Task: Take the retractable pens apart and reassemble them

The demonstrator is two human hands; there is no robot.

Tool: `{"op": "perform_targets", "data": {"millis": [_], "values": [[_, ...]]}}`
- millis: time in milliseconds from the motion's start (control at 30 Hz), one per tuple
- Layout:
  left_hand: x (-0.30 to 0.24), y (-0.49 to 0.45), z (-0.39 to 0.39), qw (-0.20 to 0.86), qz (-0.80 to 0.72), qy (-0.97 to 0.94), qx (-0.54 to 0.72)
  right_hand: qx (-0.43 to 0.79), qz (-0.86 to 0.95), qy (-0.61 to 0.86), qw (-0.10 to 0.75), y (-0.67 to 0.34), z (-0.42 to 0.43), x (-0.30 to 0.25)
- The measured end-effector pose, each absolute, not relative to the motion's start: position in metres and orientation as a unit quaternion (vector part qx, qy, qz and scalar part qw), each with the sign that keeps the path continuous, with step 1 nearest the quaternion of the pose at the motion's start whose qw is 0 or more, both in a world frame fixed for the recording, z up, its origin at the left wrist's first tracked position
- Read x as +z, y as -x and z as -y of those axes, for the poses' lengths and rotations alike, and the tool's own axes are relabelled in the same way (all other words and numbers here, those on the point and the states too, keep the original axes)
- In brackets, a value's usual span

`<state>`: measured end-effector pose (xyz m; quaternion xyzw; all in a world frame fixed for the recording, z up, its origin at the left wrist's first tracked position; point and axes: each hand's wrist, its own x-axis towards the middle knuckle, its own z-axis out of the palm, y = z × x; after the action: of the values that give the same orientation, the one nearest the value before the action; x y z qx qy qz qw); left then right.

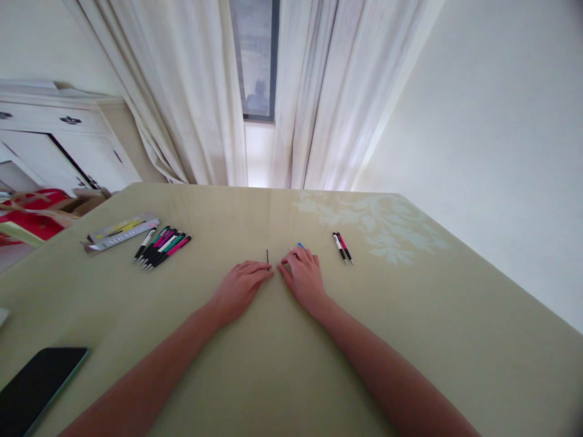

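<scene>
My left hand (239, 288) rests on the table with its fingers pressed together. At its fingertips a thin dark stick (267, 256), similar to a pen refill, points away from me. My right hand (303, 276) lies close by on the right, its fingers curled in a pinch. Past its knuckles shows the blue end (301, 246) of a slim item; the hand covers the rest. Two pens lie side by side to the right of that hand, a white-and-black pen (339, 247) and a pink-and-black pen (345, 247).
On the left of the table (218, 376) lies a pile of several coloured pens (164, 247) beside an opened carton (122, 232). A dark phone (40, 385) is at the near left. Behind the table hang curtains (195, 91); a wall (501, 152) borders the right.
</scene>
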<state>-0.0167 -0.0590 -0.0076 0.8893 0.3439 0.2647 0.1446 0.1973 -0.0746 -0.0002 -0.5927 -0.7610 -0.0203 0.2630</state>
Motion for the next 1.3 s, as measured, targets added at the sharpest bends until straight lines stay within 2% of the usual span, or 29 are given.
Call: {"op": "perform_targets", "data": {"millis": [200, 333, 433, 500, 633, 767, 967, 1300], "values": [[-0.007, 0.016, 0.059, 0.144, -0.329, -0.893, 0.269, -0.016, 0.76, 0.6, 0.249, -0.198, 0.074, -0.001], [-0.008, 0.014, 0.061, 0.08, -0.34, -0.908, 0.232, 0.009, 0.76, 0.586, 0.28, -0.198, 0.074, 0.0], [-0.002, 0.014, 0.063, 0.078, -0.368, -0.884, 0.279, 0.049, 0.767, 0.559, 0.312, -0.199, 0.073, 0.0], [0.006, 0.014, 0.063, 0.13, -0.397, -0.836, 0.355, 0.074, 0.772, 0.537, 0.332, -0.199, 0.074, 0.001], [0.025, 0.014, 0.06, 0.334, -0.442, -0.67, 0.495, 0.104, 0.79, 0.472, 0.378, -0.198, 0.079, 0.003], [0.031, 0.016, 0.054, 0.462, -0.431, -0.563, 0.533, 0.108, 0.8, 0.428, 0.407, -0.197, 0.084, 0.006], [0.032, 0.015, 0.054, 0.538, -0.405, -0.49, 0.554, 0.086, 0.795, 0.403, 0.446, -0.197, 0.087, 0.006], [0.029, 0.012, 0.058, 0.565, -0.389, -0.48, 0.547, 0.081, 0.78, 0.407, 0.468, -0.198, 0.086, 0.007]]}}
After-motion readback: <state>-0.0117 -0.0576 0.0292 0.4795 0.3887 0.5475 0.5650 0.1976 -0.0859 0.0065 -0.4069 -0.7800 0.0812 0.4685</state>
